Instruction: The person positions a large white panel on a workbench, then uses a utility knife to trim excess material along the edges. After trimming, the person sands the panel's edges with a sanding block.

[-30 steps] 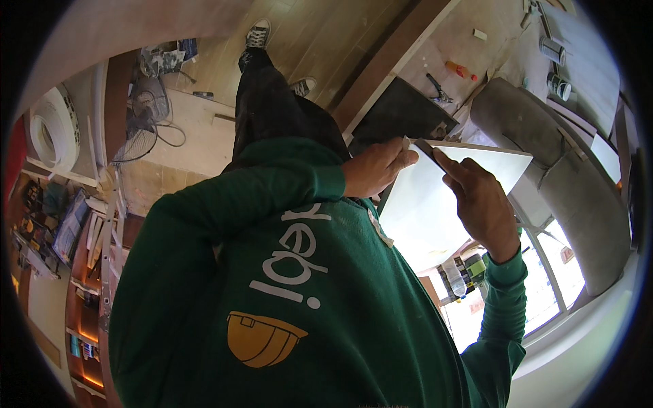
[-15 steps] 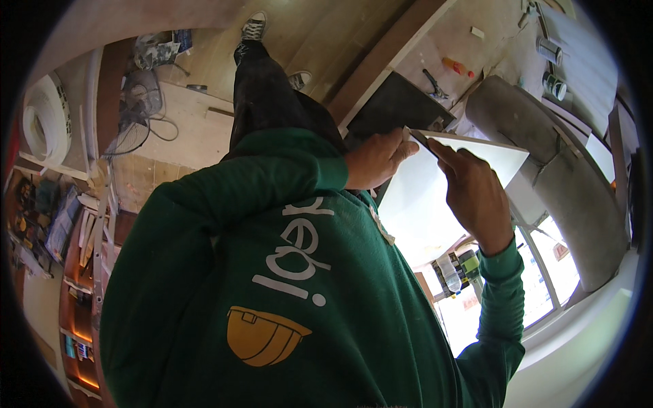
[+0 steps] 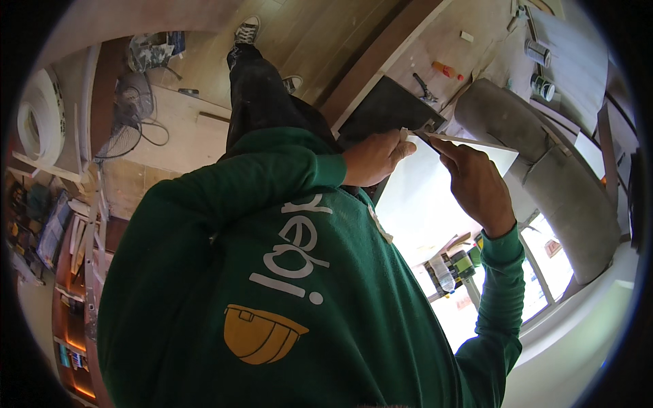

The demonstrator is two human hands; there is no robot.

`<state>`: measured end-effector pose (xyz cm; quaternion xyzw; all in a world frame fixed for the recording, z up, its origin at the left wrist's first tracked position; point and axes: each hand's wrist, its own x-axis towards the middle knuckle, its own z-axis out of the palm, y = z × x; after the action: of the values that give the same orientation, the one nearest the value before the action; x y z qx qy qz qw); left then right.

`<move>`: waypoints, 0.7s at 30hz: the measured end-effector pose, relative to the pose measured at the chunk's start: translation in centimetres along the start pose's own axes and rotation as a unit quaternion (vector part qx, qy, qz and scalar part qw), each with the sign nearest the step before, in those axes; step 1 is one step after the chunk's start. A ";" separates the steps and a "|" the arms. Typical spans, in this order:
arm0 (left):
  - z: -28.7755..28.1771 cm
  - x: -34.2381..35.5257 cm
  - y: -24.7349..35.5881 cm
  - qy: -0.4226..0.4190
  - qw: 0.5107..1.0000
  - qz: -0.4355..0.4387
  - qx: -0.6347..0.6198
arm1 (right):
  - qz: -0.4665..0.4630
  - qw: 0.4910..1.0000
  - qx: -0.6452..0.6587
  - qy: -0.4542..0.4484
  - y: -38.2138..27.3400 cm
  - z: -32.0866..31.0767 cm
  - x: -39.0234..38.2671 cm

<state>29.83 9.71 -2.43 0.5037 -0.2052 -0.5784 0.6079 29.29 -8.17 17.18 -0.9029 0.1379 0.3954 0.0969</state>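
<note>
In the head view, a worker in a green sweatshirt (image 3: pixel 292 238) braces a white panel (image 3: pixel 428 204) in front of the body, its near edge close to the torso, as I watch from across the room. The left hand (image 3: pixel 375 160) has thumb and fingers drawn together, pinching the panel's corner, apparently to steady it; a pale scrap shows at the fingertips, too small to identify. The right hand (image 3: pixel 476 185), above the panel's face, is curled around a narrow dark tool (image 3: pixel 426 141), forefinger stretched along it, likely for control. The tool slants across the corner just beside the left thumb; whether it touches the edge, I cannot tell.

From that corner, a straight edge runs out toward a grey padded seat (image 3: pixel 544 177), which would limit reach that way. A black slab (image 3: pixel 382 112) lies beyond the same edge. The widest room to move seems to be over the white face, below the right wrist, where glare from the window (image 3: pixel 544 262) blurs the panel's far border.
</note>
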 end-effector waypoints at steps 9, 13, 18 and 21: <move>-0.2 0.0 0.3 -0.025 0.999 -0.032 0.001 | 0.005 0.997 0.067 -0.046 -0.7 -1.0 -0.3; 0.7 0.4 -1.0 0.042 0.995 0.092 0.012 | 0.001 0.997 0.050 -0.051 -1.1 -1.5 -0.2; -0.1 0.0 0.4 -0.012 1.000 -0.002 0.011 | 0.007 0.997 0.050 -0.053 -1.4 -1.3 -0.4; 0.0 0.0 0.3 -0.019 1.000 -0.012 0.019 | 0.008 0.998 0.026 -0.050 -1.6 -1.2 -0.5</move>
<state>30.01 9.68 -2.19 0.5061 -0.2219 -0.5911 0.5875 30.34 -6.94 18.46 -0.8779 0.1505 0.4375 0.1237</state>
